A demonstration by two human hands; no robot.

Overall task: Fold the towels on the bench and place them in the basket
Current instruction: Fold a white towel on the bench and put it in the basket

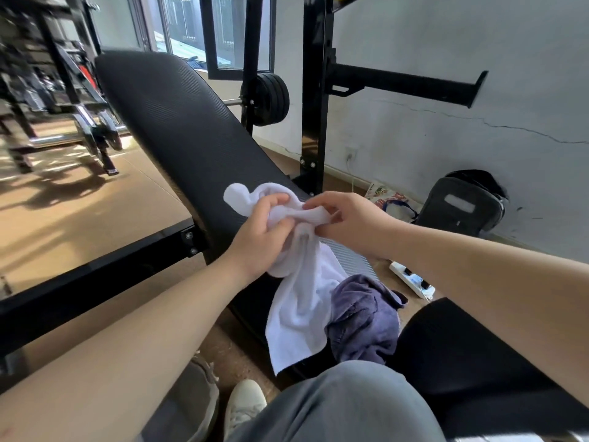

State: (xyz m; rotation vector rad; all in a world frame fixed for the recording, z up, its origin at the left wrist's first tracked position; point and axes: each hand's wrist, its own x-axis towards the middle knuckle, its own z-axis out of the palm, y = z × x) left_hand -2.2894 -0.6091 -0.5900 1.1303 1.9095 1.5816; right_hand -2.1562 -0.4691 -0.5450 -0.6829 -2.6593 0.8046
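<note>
Gripping a bunched white towel [299, 298] mid-frame, left hand [261, 237] and right hand [350, 221] curl round it (crumpled purple towel [363, 320] below) over ribbed bench [178, 122].

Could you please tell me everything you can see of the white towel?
The white towel is soft, terry-looking cloth, crumpled and unfolded. The left hand and the right hand both grip its bunched upper part over the black bench. The rest hangs down past the bench's near end, touching a purple towel on its right.
</note>
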